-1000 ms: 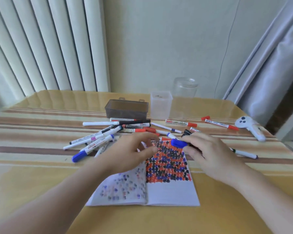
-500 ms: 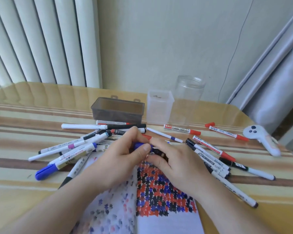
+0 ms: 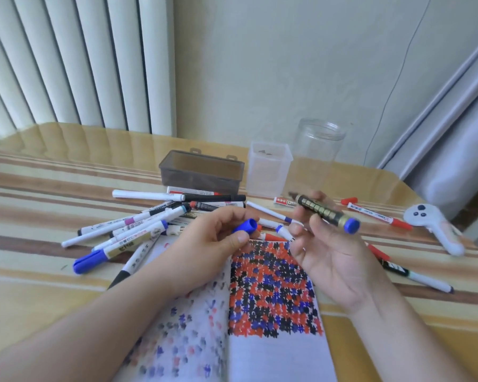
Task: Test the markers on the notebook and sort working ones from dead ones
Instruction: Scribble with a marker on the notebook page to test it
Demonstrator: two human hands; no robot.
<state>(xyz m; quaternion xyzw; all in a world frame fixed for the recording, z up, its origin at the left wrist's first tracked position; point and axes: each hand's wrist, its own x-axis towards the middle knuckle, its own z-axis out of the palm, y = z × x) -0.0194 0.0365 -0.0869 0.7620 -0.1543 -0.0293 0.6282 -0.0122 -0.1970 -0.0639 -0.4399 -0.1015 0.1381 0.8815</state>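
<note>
The striped, glossy yellow-and-brown table [image 3: 53, 285] carries everything. The open white paper notebook [image 3: 271, 351] lies at six o'clock, its right page densely covered with red, blue and black test marks. A loose heap of white-barrelled markers [image 3: 138, 230] is spread from nine towards twelve o'clock of the notebook. A smoky grey plastic box [image 3: 202, 172], a frosted square cup [image 3: 269, 172] and a clear round jar [image 3: 319, 150] stand at twelve o'clock.

Above the notebook's top edge, the black-and-gold marker with a blue end [image 3: 324, 213] is pinched in the fingers of the right hand [image 3: 334, 257]. Its long axis runs from ten o'clock, where the dark tip points away, to four o'clock. The small blue plastic cap [image 3: 246, 226] is held between thumb and fingers of the left hand [image 3: 213, 244], just beside it at nine o'clock.

The tip is judged to need turning down towards six o'clock, onto the bare lower page; the right hand is the nearer.
</note>
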